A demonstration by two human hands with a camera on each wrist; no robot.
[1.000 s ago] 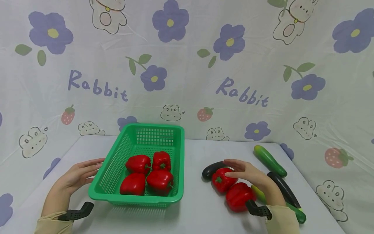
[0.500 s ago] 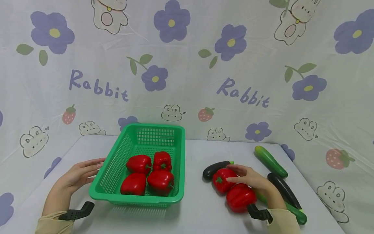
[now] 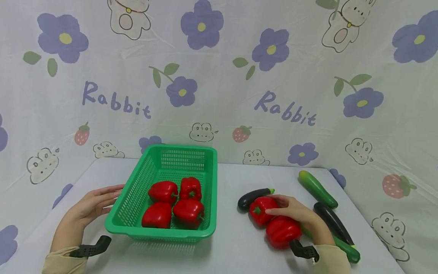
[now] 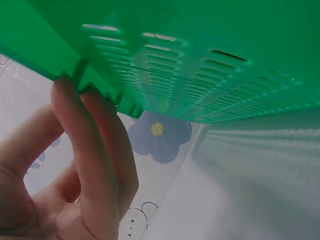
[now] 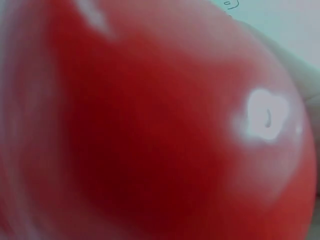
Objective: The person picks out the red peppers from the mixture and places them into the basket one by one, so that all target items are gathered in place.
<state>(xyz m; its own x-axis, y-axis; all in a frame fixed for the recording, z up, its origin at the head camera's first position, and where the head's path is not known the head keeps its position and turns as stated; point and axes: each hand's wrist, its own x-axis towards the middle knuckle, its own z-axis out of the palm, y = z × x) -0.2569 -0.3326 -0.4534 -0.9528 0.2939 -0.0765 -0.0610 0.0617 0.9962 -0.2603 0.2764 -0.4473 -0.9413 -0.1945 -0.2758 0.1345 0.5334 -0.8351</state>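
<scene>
My right hand (image 3: 297,211) grips a red bell pepper (image 3: 259,217), thumb on its near side and fingers at its back. A second red bell pepper (image 3: 282,233) lies just below that hand and fills most of the right wrist view. Behind the gripped pepper is a small dark eggplant (image 3: 251,199). On the other side, my left hand (image 3: 89,206) is at the left wall of a green plastic basket (image 3: 161,232), its extended fingertips right at the rim (image 4: 30,35). Several red bell peppers (image 3: 189,212) sit inside the basket.
Along the right of the white table (image 3: 236,251) lie a green cucumber (image 3: 316,188), a long dark eggplant (image 3: 332,222) and another green vegetable (image 3: 348,249), partly hidden by the right forearm. A patterned cloth (image 3: 219,76) hangs behind the table.
My right hand has lowered and closed in on the bell pepper, uncovering the small eggplant's green stem end. The left hand stays at the basket.
</scene>
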